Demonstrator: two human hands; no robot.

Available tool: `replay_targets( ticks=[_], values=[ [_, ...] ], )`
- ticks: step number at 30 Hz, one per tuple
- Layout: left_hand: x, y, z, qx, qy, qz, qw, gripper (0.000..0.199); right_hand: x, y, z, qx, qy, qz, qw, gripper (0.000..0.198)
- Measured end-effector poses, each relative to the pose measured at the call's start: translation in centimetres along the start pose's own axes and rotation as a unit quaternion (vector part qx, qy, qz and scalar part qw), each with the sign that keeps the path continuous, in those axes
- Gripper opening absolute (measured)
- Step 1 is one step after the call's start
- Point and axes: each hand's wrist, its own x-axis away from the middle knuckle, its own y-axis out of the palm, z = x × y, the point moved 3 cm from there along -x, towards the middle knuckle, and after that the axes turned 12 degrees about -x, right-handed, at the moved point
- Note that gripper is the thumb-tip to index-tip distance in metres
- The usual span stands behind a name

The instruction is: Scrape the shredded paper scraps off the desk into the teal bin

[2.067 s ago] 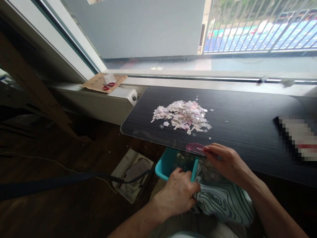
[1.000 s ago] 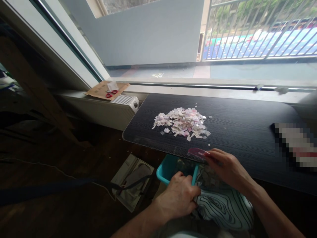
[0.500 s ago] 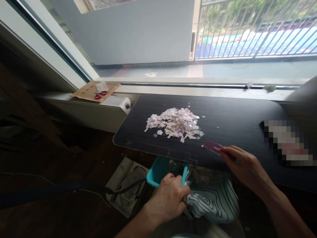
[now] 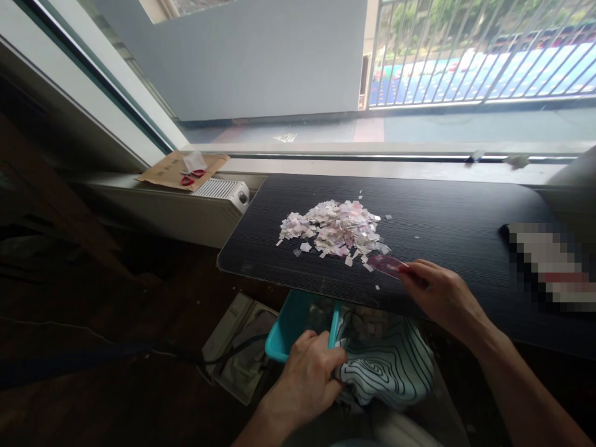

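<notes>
Pinching the end of a pink, see-through piece [image 4: 388, 266] between thumb and fingers, the right hand [image 4: 437, 288] was held low over the black tabletop [image 4: 451, 211]. The piece's far end was at the nearest scraps; whether it touched them could not be told. Below the table's front edge, the left hand [image 4: 307, 366] was curled over the near corner of a teal bin [image 4: 278, 343], with a striped bag [image 4: 384, 372] just beside its thumb; whether it gripped the bag too could not be made out.

Outward from the hands, a heap of paper-like scraps [image 4: 347, 226], pale with pinkish tints, sat on the tabletop with strays around it. Much seemed left to do: the bulk lay loose there, while pale bits showed dimly by the bag's darker upper part and the bin's contents were indistinct.

Farther off, a pixelated item [image 4: 549, 264] lay at the right end, and red-handled scissors [image 4: 187, 181] rested on a brown envelope [image 4: 162, 171] beyond the left end.
</notes>
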Motion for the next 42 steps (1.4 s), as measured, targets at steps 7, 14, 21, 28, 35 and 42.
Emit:
replay_targets(
  ticks=[7, 14, 21, 28, 35, 42],
  values=[
    [-0.4, -0.2, -0.1, -0.003, 0.011, 0.001, 1.000, 0.006, -0.6, 0.1, -1.0, -0.011, -0.005, 0.023, 1.000, 0.021],
    [0.0, 0.0, -0.1, -0.004, 0.006, 0.004, 1.000, 0.008, 0.8, -0.6, 0.0, -0.018, 0.038, 0.031, 0.999, 0.017],
    [-0.3, -0.2, -0.2, -0.013, 0.012, -0.002, 1.000, 0.009, 1.0, -0.1, -0.3, -0.040, 0.008, -0.016, 0.999, 0.019],
    [-0.3, 0.0, -0.1, -0.014, 0.008, 0.006, 1.000, 0.008, 0.9, 0.2, -0.6, -0.054, -0.002, -0.041, 0.998, 0.020],
    [-0.3, -0.1, -0.1, -0.021, 0.008, -0.004, 1.000, 0.008, 1.4, -0.5, 0.3, -0.039, 0.029, -0.005, 0.999, 0.017],
    [-0.5, 0.0, 0.0, -0.027, 0.009, -0.002, 1.000, 0.005, 1.2, 0.0, -0.4, -0.058, 0.018, -0.005, 0.998, 0.019]
  ],
)
